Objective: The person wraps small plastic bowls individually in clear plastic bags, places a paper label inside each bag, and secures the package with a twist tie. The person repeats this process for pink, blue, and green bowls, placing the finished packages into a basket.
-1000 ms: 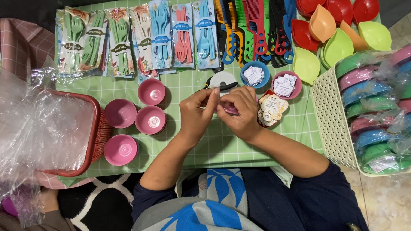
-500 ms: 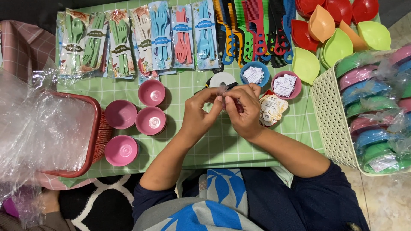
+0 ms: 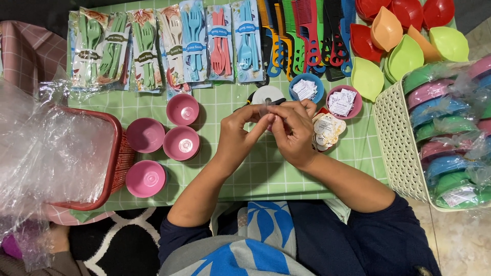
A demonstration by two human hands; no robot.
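Both hands, left hand [image 3: 240, 128] and right hand [image 3: 291, 128], pinched clear tape [image 3: 264, 108] beside the tape roll [image 3: 268, 94]; four pink bowls [image 3: 181, 143] lay unwrapped.

Head camera looks straight down (close in) at the table [image 3: 255, 179].

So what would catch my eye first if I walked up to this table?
Probably the two hands, left hand and right hand, meeting mid-table over a small clear item by a tape roll. Four pink bowls sit to their left, beside a red basket stuffed with clear plastic. Along the far edge lie packs of plastic cutlery and bright combs.
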